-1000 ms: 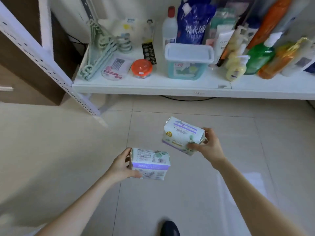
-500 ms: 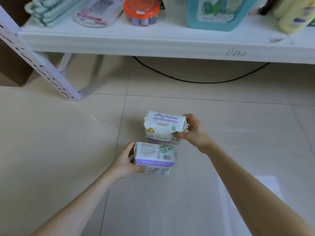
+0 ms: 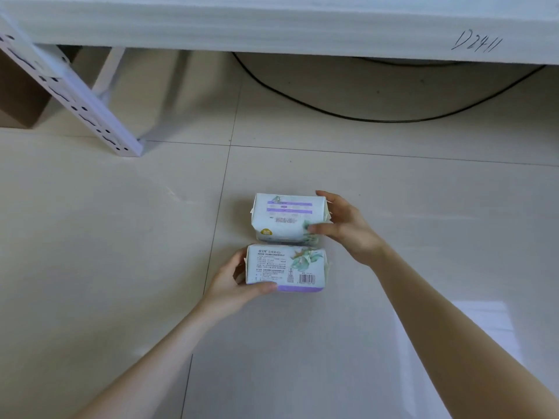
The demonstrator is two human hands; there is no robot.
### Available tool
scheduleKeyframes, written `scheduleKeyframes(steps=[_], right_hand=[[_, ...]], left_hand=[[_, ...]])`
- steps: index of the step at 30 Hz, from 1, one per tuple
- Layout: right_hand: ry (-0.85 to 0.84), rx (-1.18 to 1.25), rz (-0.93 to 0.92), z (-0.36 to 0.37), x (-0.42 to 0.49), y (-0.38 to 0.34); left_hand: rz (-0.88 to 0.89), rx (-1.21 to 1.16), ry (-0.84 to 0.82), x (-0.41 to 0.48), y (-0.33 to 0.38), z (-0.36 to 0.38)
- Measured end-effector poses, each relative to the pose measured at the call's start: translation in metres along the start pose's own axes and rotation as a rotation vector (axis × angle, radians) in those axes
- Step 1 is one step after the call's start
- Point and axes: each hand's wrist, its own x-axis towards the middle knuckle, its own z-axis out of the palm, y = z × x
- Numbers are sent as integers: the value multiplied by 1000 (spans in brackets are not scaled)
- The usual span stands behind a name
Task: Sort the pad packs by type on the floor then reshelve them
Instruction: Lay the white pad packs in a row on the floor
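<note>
Pad packs: soft rectangular plastic

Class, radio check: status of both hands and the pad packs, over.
Left hand grips near pack. Right hand grips far pack. Packs close together, low at the floor. Black cable far behind, not in the way.

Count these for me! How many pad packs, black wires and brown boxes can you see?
Pad packs: 2 (far pad pack, near pad pack)
Black wire: 1
Brown box: 1
Total: 4
</note>
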Motion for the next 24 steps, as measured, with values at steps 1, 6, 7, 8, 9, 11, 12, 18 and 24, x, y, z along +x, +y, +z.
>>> scheduleKeyframes(steps=[1,6,7,8,9,11,12,18,24], right_hand=[[-2,20,13,1,0,-1],[14,33,20,6,1,-5],[18,39,24,6,2,-7],[22,43,29,6,3,-8],[26,43,35,6,4,-9],[30,38,41,6,5,-10],[31,37,41,7,5,-10],[44,-16,49,8,6,-10],[155,-184,62,13,0,-19]], left_hand=[[5,-12,12,0,0,2],[41,-66,51,2,2,8],[48,-72,57,3,3,9],[54,-75,66,4,3,9],[56,-73,76,4,3,10],[60,-70,94,5,3,11],[60,-73,101,5,2,12],[42,-93,113,1,4,14],[21,-6,106,-7,19,3]])
